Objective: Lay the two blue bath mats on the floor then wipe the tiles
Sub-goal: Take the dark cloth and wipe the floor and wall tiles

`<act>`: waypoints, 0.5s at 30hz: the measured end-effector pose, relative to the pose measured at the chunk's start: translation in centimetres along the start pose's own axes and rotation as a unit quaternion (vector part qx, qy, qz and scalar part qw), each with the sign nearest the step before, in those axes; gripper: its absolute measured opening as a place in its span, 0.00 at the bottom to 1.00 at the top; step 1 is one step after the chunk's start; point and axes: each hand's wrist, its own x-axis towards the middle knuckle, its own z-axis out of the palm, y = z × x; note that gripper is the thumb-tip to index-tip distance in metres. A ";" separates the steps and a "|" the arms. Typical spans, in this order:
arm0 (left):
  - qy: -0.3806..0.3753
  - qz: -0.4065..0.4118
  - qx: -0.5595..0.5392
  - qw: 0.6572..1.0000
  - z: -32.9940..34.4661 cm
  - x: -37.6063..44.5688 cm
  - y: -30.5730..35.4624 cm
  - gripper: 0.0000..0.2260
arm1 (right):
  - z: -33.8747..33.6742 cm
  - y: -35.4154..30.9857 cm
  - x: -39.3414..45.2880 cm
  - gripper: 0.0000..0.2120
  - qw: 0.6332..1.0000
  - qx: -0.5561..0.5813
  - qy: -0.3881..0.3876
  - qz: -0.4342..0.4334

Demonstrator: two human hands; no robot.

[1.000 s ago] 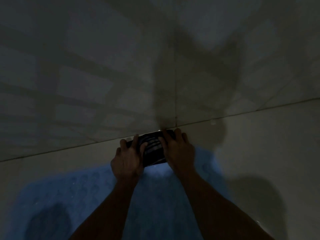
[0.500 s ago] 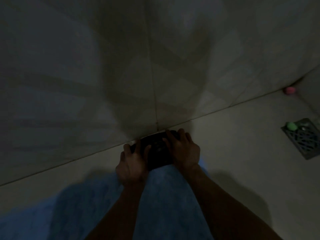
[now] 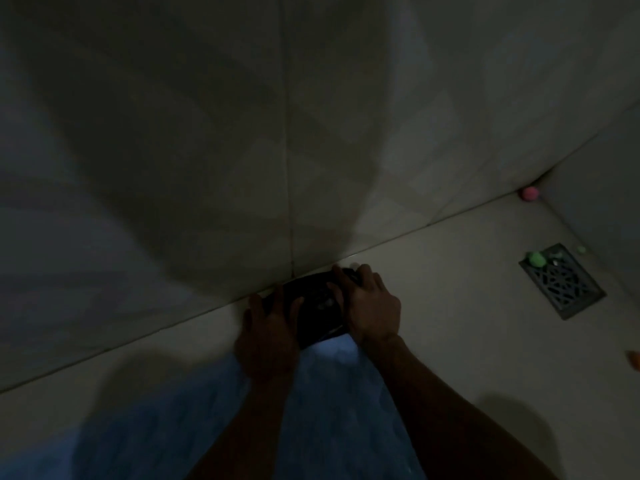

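Head view, dim light. Two hands in frame. Left hand [image 3: 268, 336] lies flat, fingers spread, pressing on the left part of one dark cloth [image 3: 317, 306]. Right hand [image 3: 372, 304] lies on the cloth's right part, fingers extended and laid over it. Neither hand curls closed around the cloth; both press down on it with open palms. The cloth sits on the floor tiles [image 3: 450, 306], right against the foot of the wall [image 3: 207, 133], just by one vertical grout line.

Blue bath mat [image 3: 329, 410]: one blue area visible, flat on the floor beneath both forearms, its far edge touching the near edge of the cloth. Cannot tell whether this is one mat or two; no seam resolves in the dark.

Right side: one floor drain grate [image 3: 566, 285], well apart from the hands. Green bits count two: a larger one [image 3: 536, 259] on the grate's far corner, a smaller one [image 3: 581, 250] just beside the grate. One pink object [image 3: 530, 194] in the wall corner. One orange object [image 3: 635, 363] cut by the right edge.
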 end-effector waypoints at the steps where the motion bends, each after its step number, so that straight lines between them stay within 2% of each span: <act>1: 0.004 -0.004 0.004 1.000 0.1 0.2 0.6 0.24 | 0.0 0.5 0.2 0.17 1.000 0.011 -0.005 0.005; 5: -0.028 -0.039 0.010 0.999 0.0 0.0 3.1 0.22 | -0.2 3.0 0.6 0.15 0.999 0.045 -0.026 -0.001; 9: -0.041 -0.034 0.017 0.998 0.4 0.2 6.7 0.24 | 0.4 6.5 1.8 0.15 0.997 0.069 0.002 -0.016; 15: -0.008 -0.021 0.032 0.999 2.7 0.8 12.2 0.23 | 0.9 12.2 3.6 0.14 0.998 0.046 0.034 -0.003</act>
